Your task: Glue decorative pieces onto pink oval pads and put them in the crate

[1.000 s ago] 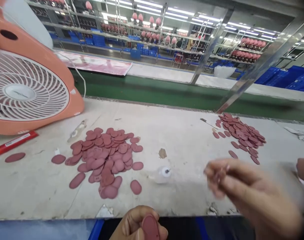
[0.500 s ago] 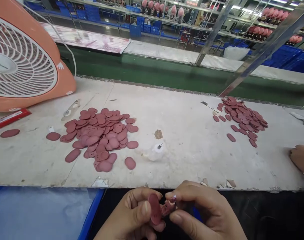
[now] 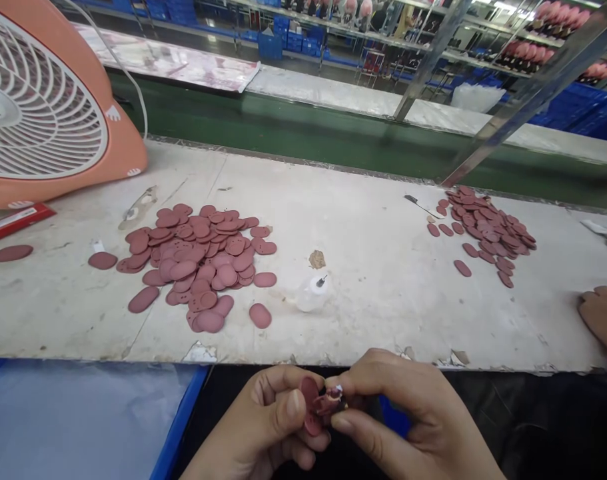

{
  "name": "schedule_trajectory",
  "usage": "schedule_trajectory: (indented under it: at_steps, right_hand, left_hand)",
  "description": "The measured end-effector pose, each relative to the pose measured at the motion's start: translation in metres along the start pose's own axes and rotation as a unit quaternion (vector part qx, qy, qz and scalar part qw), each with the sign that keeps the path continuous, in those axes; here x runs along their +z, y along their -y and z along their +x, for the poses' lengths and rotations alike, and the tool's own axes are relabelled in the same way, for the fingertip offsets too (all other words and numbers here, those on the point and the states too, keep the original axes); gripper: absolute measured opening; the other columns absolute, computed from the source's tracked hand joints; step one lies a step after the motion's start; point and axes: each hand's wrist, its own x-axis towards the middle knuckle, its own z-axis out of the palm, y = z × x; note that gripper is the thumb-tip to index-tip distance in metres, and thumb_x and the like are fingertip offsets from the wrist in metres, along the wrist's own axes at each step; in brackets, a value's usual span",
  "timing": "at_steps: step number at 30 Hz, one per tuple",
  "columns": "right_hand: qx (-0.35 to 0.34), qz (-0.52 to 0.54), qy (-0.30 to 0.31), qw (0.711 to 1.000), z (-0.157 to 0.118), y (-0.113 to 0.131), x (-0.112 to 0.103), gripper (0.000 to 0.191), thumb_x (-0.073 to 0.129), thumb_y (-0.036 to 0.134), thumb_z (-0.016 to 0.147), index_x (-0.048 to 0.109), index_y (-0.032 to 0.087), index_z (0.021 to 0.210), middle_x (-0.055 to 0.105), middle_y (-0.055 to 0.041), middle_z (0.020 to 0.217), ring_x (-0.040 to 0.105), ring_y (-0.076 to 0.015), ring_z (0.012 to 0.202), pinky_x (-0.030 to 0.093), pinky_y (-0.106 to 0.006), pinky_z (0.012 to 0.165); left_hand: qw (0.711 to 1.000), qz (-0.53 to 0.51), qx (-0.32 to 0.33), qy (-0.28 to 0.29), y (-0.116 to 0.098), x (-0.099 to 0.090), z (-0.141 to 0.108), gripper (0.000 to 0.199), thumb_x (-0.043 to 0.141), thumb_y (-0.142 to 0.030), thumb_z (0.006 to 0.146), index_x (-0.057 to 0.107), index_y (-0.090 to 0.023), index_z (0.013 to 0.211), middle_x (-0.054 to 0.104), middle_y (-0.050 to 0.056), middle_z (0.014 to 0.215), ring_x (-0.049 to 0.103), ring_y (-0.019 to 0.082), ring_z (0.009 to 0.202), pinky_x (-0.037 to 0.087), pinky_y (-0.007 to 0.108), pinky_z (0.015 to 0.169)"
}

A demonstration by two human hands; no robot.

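"At the near edge of the counter (image 3: 368, 220), what is the state of the hands?"

"Left hand (image 3: 263, 420): thumb and fingers closed on a dark-red oval piece (image 3: 309, 390). Right hand (image 3: 408, 413): thumb and forefinger pinched on a small dark-red part (image 3: 332, 402), held up against the oval. Whether the two are joined, I cannot tell."

"Next outward?"

"Beyond the hands, toward the near edge, one clear bottle (image 3: 309, 295) with a dark tip; a brown scrap (image 3: 316, 259) lies just behind it. Left of these, a large pile of ovals (image 3: 198, 257), several single ones lying around it. By the far edge, to the right, a smaller pile (image 3: 493, 227)."

"And the margins?"

"Far left corner: an orange fan (image 3: 126, 137), a red box (image 3: 18, 222) just in front. Right side: a co-worker's hand (image 3: 603, 317). Below the near edge, left: a blue-rimmed bin (image 3: 177, 427), pale sheet (image 3: 88, 417) inside."
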Motion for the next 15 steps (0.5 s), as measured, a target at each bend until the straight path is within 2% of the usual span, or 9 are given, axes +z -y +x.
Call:
schedule_trajectory:
  at_steps: [6,15]
  right_hand:
    - [-0.023,-0.029,0.026,0.999,0.0007,0.0018,-0.0031,0.015,0.07,0.009,0.081,0.07,0.018,0.093,0.073,0.0016,0.075,0.066,-0.0084,0.068,0.05,-0.016,0.066]
    - [-0.055,-0.042,0.033,0.997,0.0032,0.0023,-0.0039,0.018,0.071,0.007,0.081,0.069,0.017,0.096,0.072,0.001,0.078,0.067,-0.0082,0.071,0.049,-0.014,0.067]
  left_hand:
    - [1.0,-0.003,-0.001,-0.006,-0.0003,0.0007,0.0006,0.032,0.089,-0.04,0.058,0.078,-0.015,0.073,0.07,0.0,0.061,0.063,0.008,0.053,0.051,0.014,0.048]
    - [1.0,0.008,-0.011,-0.004,0.0012,-0.0031,0.0021,0.036,0.088,-0.043,0.057,0.076,-0.014,0.074,0.066,-0.001,0.057,0.06,0.007,0.051,0.049,0.014,0.048]
